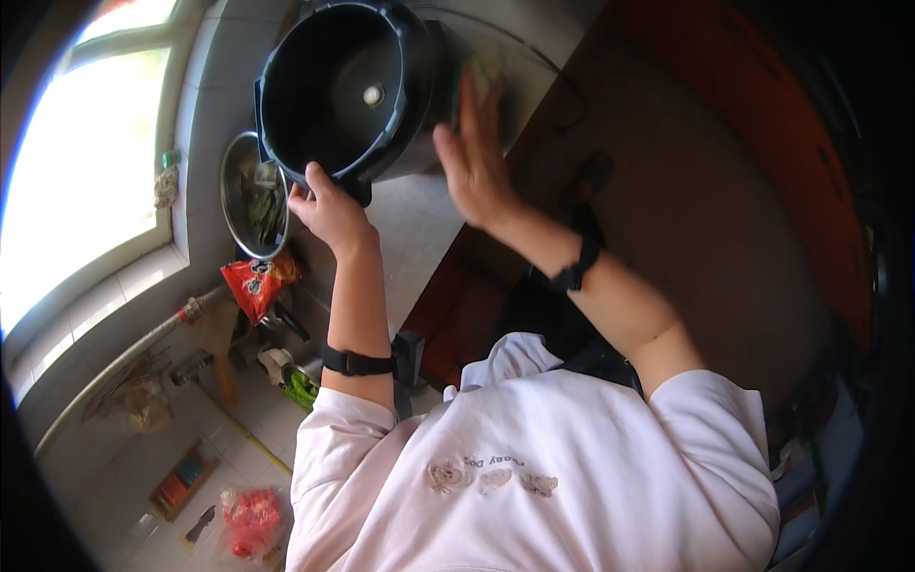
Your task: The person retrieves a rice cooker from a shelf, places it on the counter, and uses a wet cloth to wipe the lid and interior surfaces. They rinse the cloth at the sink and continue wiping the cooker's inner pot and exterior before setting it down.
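A black electric pressure cooker body [422,93] is tilted on its side above the counter, its wide mouth facing the window side. Inside its dark cavity a small round pale part [373,95] shows. My left hand [332,214] grips the lower rim by the black side handle, thumb on top. Beside the cooker's outer wall, my right hand [475,161] is raised with fingers stretched out and blurred. Something pale green [490,68], perhaps a cloth, shows blurred behind those fingers; whether the hand holds it cannot be told.
Left of the cooker stands a metal bowl [227,193] with dark green contents. Near it lie a red packet [254,286] and a bowl of green peppers [302,390]. The grey counter [411,236] ends at a red-brown cabinet edge. A dark cord [529,48] crosses the counter; a window [86,171] is at left.
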Demonstrator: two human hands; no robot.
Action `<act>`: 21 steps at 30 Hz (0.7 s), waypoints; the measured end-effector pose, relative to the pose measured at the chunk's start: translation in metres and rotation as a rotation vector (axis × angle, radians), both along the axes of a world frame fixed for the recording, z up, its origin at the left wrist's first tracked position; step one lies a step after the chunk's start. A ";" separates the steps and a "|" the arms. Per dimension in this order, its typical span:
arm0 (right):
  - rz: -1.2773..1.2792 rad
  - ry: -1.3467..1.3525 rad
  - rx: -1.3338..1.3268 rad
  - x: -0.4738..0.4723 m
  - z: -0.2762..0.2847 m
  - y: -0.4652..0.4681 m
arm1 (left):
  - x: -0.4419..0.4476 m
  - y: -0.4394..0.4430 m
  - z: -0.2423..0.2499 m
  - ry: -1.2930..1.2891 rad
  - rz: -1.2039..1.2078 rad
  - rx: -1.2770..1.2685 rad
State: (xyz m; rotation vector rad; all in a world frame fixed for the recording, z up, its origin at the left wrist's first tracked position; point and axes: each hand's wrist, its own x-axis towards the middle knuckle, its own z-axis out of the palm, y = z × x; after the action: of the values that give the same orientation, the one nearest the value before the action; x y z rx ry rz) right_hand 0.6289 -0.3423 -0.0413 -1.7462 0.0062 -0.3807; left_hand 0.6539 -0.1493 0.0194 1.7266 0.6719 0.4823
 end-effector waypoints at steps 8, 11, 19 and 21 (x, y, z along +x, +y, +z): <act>0.190 -0.010 0.405 -0.037 0.039 -0.053 | -0.002 0.067 0.004 0.024 -0.300 0.091; 0.315 0.175 0.747 -0.023 0.027 -0.075 | 0.000 0.100 0.016 0.101 -0.482 -0.032; 0.410 0.297 0.847 0.035 -0.033 -0.063 | 0.026 0.121 0.053 0.277 -0.667 0.031; 0.397 0.589 1.019 0.045 -0.031 -0.076 | 0.037 0.120 0.062 0.294 -0.730 0.045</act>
State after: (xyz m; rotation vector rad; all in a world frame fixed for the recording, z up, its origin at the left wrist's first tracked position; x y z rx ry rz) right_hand 0.6739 -0.4184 -0.0722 -0.7575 0.2328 0.3991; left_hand 0.6913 -0.0288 0.0813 1.9548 0.1913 -0.2691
